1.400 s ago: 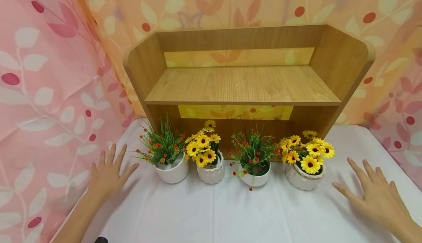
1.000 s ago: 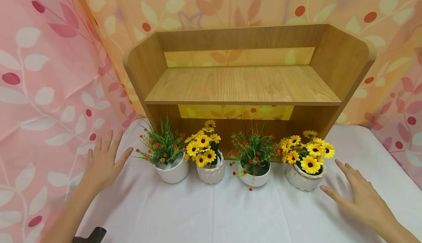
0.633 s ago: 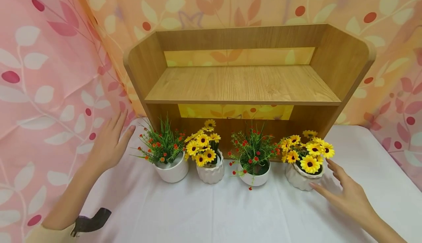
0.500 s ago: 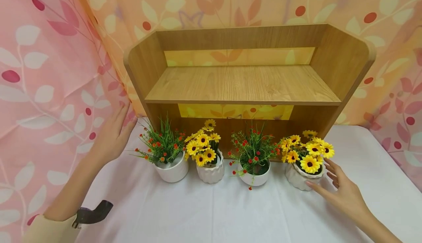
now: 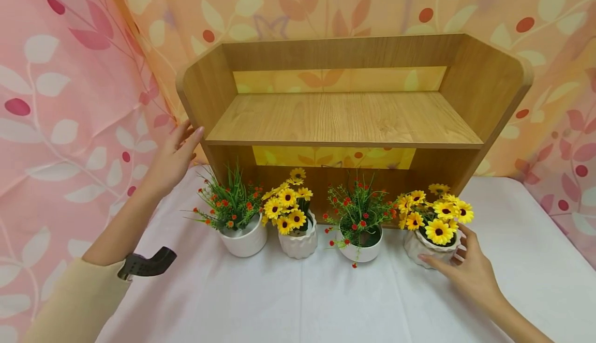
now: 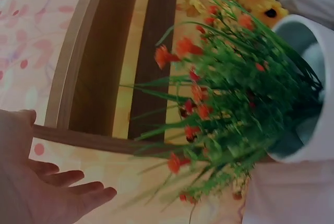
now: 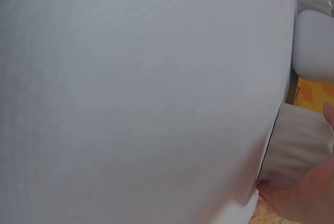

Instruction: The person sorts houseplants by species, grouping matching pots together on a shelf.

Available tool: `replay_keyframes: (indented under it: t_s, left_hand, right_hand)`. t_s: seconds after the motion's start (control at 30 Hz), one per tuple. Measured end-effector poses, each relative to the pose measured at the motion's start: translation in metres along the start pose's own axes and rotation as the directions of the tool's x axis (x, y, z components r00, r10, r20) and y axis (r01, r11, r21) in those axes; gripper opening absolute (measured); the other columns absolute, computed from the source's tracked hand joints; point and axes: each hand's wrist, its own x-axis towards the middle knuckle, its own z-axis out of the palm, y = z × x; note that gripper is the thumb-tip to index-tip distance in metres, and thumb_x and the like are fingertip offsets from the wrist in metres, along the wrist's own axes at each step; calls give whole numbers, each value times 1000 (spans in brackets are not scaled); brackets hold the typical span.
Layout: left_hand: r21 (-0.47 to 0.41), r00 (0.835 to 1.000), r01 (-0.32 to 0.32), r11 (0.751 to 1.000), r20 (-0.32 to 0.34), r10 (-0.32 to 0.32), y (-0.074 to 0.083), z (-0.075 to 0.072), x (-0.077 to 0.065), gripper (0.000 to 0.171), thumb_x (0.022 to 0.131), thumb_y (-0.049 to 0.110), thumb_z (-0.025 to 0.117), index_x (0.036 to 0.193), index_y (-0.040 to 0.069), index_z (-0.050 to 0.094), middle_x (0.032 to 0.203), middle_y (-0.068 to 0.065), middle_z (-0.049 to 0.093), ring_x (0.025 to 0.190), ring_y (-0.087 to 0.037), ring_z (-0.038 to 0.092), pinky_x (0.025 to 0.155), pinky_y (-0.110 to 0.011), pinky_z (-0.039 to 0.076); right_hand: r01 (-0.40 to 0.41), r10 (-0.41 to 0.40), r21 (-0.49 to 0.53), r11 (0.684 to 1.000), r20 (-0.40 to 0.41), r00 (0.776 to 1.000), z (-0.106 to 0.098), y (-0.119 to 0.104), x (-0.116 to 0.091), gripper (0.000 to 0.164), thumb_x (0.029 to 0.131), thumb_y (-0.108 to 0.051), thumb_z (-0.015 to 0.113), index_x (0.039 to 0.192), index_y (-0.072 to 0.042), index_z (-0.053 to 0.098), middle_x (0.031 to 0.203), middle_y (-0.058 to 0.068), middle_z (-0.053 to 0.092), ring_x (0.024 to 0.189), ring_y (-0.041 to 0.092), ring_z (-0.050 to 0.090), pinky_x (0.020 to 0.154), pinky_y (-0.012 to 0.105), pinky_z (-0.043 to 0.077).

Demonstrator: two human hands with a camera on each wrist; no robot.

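My right hand (image 5: 474, 271) holds the rightmost flowerpot (image 5: 421, 250), a pale wavy-rimmed one with yellow sunflowers (image 5: 438, 232). Its thumb lies across the front of the pot and the fingers curl at the right side. In the right wrist view, thumb and fingers stand on opposite sides of the pot (image 7: 297, 143). At the left, my raised left hand (image 5: 169, 163) has its fingertips right at the edge of the wooden shelf's side panel (image 5: 205, 92). The left wrist view shows that hand (image 6: 36, 187) with fingers loosely extended and nothing in its palm.
Left of the held pot stand a white pot (image 5: 362, 253) of red flowers, a wavy pot (image 5: 299, 245) of sunflowers and another white pot (image 5: 244, 242) of red flowers. The two-tier shelf (image 5: 344, 118) rises behind them on the white-covered table (image 5: 349, 307).
My left hand has moved up and right to the shelf's left side. My right hand has come in from the right and taken hold of the rightmost pot. The pots have not moved.
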Motion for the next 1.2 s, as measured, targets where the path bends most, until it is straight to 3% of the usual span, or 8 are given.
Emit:
replay_keyframes:
  t_s: [0.07, 0.17, 0.23, 0.3, 0.37, 0.5, 0.7, 1.2]
  left_hand:
    - [-89, 1000, 28, 996, 1, -28, 4, 4, 5, 71, 112, 44, 43, 168, 5, 22, 166, -25, 35, 151, -44, 38, 121, -65, 33]
    - [-201, 998, 55, 978, -19, -60, 9, 9, 13, 70, 111, 42, 47, 164, -1, 28, 157, -23, 43, 143, -34, 48, 121, -61, 36]
    - [-221, 996, 64, 973, -41, -75, 11, 13, 17, 68, 111, 41, 48, 162, -1, 33, 150, -19, 49, 131, -24, 56, 120, -58, 40]
    - [-215, 995, 65, 974, -65, -80, 12, 15, 19, 65, 111, 39, 50, 159, -2, 37, 145, -16, 52, 120, -15, 59, 118, -55, 44]
    - [-196, 994, 57, 979, -84, -75, 13, 17, 20, 61, 111, 36, 51, 157, -3, 40, 143, -15, 53, 112, -9, 61, 116, -51, 48]
    - [-175, 994, 40, 984, -98, -58, 12, 19, 18, 56, 111, 28, 50, 156, -5, 42, 147, -19, 53, 105, -6, 62, 107, -37, 55]
    - [-201, 996, 24, 979, -84, -42, 10, 24, 14, 54, 111, 25, 48, 153, -9, 42, 144, -26, 53, 91, 5, 64, 85, -14, 58]
    - [-213, 996, 35, 976, -77, -52, 7, 24, 14, 55, 111, 27, 50, 151, -11, 44, 136, -23, 57, 92, 5, 64, 82, -13, 57]
  right_hand:
    - [-3, 3, 10, 1000, -3, 1000, 2, -2, 1, 118, 87, -30, 89, 163, 8, 7, 147, 56, 30, 125, 70, 49, 99, 66, 51]
    - [-8, 8, 6, 1000, -12, 1000, 5, -5, 2, 120, 86, -30, 90, 162, 8, 6, 146, 57, 29, 125, 70, 49, 100, 70, 50]
    - [-16, 16, 0, 1000, -15, 1000, 6, -6, 3, 121, 86, -31, 90, 162, 9, 4, 146, 57, 29, 125, 69, 49, 100, 70, 51]
    - [-11, 11, -19, 1000, -35, 999, 7, -6, 3, 120, 85, -32, 91, 161, 10, 7, 145, 57, 32, 123, 67, 52, 93, 60, 58]
    - [-9, 8, -26, 1000, -52, 999, 7, -7, 3, 119, 84, -32, 91, 160, 10, 10, 143, 55, 35, 119, 64, 55, 83, 42, 61]
    - [-15, 13, -24, 1000, -82, 997, 7, -8, 1, 115, 83, -32, 92, 159, 10, 16, 140, 53, 38, 112, 60, 60, 66, 15, 47]
    - [-71, 71, 2, 997, -79, 994, 1, -9, 0, 117, 83, -35, 92, 162, 6, 16, 144, 52, 37, 119, 60, 57, 66, 9, 42]
    - [-41, 40, -12, 999, -70, 997, -32, -26, -11, 121, 82, -35, 93, 164, 4, 13, 149, 49, 37, 123, 62, 54, 65, 0, 37]
